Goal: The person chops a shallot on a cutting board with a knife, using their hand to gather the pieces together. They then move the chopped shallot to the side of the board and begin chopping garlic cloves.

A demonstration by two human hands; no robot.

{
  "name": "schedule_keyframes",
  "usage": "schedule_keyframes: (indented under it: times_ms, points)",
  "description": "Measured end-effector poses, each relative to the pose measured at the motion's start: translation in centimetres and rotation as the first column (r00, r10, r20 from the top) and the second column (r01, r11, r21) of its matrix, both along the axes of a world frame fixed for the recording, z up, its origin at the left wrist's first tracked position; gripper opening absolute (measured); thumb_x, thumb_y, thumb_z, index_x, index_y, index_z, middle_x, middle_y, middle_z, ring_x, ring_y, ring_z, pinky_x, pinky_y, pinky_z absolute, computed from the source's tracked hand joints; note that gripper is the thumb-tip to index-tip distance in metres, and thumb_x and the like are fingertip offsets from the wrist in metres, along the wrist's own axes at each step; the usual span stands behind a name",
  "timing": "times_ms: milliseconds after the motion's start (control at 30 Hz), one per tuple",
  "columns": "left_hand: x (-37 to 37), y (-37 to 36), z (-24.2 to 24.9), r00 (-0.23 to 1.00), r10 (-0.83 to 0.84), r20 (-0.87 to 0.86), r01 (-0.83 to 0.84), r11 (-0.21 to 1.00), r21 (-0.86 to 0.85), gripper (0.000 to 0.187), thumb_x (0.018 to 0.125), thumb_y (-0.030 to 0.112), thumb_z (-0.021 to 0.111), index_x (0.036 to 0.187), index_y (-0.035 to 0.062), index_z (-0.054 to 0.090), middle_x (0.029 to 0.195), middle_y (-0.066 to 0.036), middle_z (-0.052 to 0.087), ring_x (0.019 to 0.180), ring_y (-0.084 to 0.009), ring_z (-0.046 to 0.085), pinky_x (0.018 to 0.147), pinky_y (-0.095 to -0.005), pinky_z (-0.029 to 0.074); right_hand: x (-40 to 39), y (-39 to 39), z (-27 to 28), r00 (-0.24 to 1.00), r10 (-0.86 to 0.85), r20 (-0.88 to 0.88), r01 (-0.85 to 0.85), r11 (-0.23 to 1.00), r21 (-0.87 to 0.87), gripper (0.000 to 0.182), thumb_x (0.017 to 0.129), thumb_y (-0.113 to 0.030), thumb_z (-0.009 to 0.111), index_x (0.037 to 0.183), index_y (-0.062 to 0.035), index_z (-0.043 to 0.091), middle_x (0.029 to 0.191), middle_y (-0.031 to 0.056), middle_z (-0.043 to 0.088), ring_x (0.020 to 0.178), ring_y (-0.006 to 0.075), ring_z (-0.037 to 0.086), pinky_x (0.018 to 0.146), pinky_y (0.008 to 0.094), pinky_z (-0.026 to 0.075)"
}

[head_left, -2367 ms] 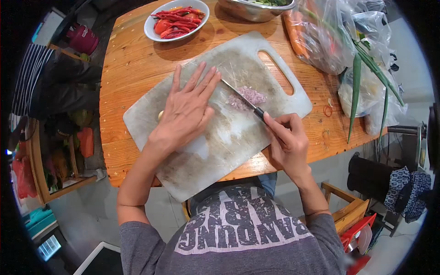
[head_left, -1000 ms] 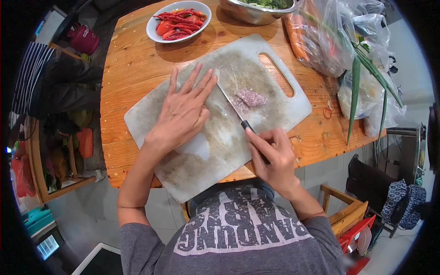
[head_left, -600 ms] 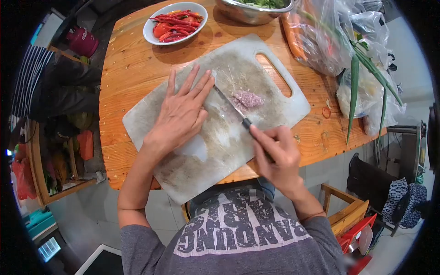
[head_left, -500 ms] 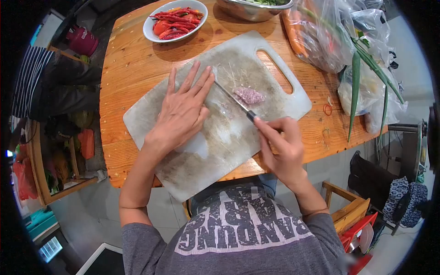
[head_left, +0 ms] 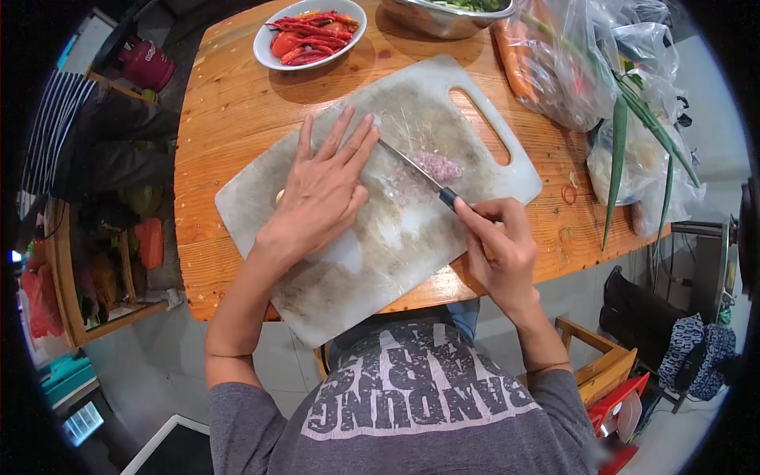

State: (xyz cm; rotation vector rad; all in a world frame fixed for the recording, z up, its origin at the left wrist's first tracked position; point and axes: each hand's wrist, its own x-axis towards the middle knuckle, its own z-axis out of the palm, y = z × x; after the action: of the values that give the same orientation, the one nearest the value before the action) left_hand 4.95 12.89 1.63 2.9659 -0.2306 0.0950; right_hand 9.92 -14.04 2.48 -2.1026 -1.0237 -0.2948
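My right hand (head_left: 500,247) is wrapped round the black handle of a kitchen knife (head_left: 413,166), its blade pointing up and left over the cutting board. The blade lies along the near side of a small heap of finely chopped pinkish-purple shallot (head_left: 440,165), with some bits scattered beside it. My left hand (head_left: 323,190) rests palm down on the worn white cutting board (head_left: 332,297), fingers spread, the fingertips close to the knife's tip. A small pale round piece (head_left: 279,195), too small to name, shows at the left hand's edge.
Beyond the board are a white bowl of red chillies and tomatoes (head_left: 310,36) and a metal bowl of greens (head_left: 445,22). Plastic bags (head_left: 574,87) with carrots (head_left: 514,63) stand right, green leaves (head_left: 617,150) hanging over. A red rubber band (head_left: 569,193) lies nearby. A person's legs (head_left: 131,134) show left.
The knife and my right hand have shifted slightly right and down. The chopped shallot looks looser and more spread out. My left hand stays flat on the board. The whole view has shifted slightly.
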Motion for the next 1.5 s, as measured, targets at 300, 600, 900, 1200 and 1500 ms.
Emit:
schedule_keyframes:
  times_ms: [300, 600, 900, 1200, 1500]
  points:
    - [-0.1, 0.0, 0.1, 0.999, -0.028, -0.033, 0.028, 1.0, -0.005, 0.079, 0.084, 0.012, 0.05, 0.16, 0.0046, 0.029, 0.169, -0.009, 0.026, 0.159, -0.03, 0.011, 0.127, -0.0595, -0.002, 0.1, -0.5, 1.5, 0.998, 0.057, 0.032, -0.056, 0.998, -0.019, 0.044, 0.073, 0.009, 0.076, 0.114, -0.0032, 0.075, 0.092, 0.0106, 0.061, 0.08, 0.0263, 0.058, 0.069, 0.0358, 0.049]
    - [0.3, 0.1, -0.1, 1.0, -0.008, 0.002, 0.008, 1.0, -0.005, 0.079, 0.085, 0.012, 0.05, 0.16, 0.0036, 0.028, 0.169, -0.01, 0.026, 0.159, -0.0293, 0.01, 0.127, -0.0594, -0.001, 0.9, -0.5, -0.4, 0.998, 0.054, -0.018, -0.054, 0.998, -0.038, 0.048, 0.072, 0.013, 0.074, 0.117, -0.0033, 0.074, 0.094, 0.0116, 0.062, 0.083, 0.0266, 0.06, 0.071, 0.0362, 0.051]
    - [0.3, 0.0, -0.3, 1.0, -0.028, -0.013, 0.027, 0.997, -0.07, 0.081, 0.084, 0.012, 0.051, 0.16, 0.0037, 0.027, 0.169, -0.01, 0.026, 0.159, -0.0302, 0.009, 0.127, -0.0599, -0.002, 1.5, -0.4, 1.7, 0.999, 0.027, 0.031, -0.027, 1.0, -0.017, 0.043, 0.074, 0.012, 0.073, 0.114, -0.0027, 0.074, 0.095, 0.0127, 0.062, 0.084, 0.0273, 0.06, 0.073, 0.0369, 0.051]
    - [0.4, 0.6, 0.1, 1.0, -0.015, -0.015, 0.014, 1.0, -0.028, 0.079, 0.085, 0.011, 0.051, 0.161, 0.0062, 0.029, 0.169, -0.01, 0.026, 0.16, -0.0298, 0.008, 0.127, -0.0596, -0.002, 1.6, -0.2, -0.2, 0.998, 0.025, -0.055, -0.026, 0.999, -0.024, 0.045, 0.077, 0.011, 0.072, 0.118, -0.0044, 0.073, 0.094, 0.0127, 0.061, 0.084, 0.0277, 0.059, 0.072, 0.038, 0.05]
    - [0.2, 0.5, 0.0, 1.0, 0.003, -0.003, -0.003, 1.0, -0.002, 0.078, 0.085, 0.011, 0.052, 0.16, 0.0069, 0.032, 0.169, -0.007, 0.027, 0.16, -0.0301, 0.008, 0.127, -0.0592, -0.002, -1.1, 0.9, -1.1, 0.996, 0.067, -0.055, -0.069, 0.997, -0.026, 0.053, 0.075, 0.01, 0.074, 0.125, -0.0044, 0.07, 0.094, 0.0115, 0.059, 0.081, 0.0269, 0.058, 0.07, 0.0364, 0.049]
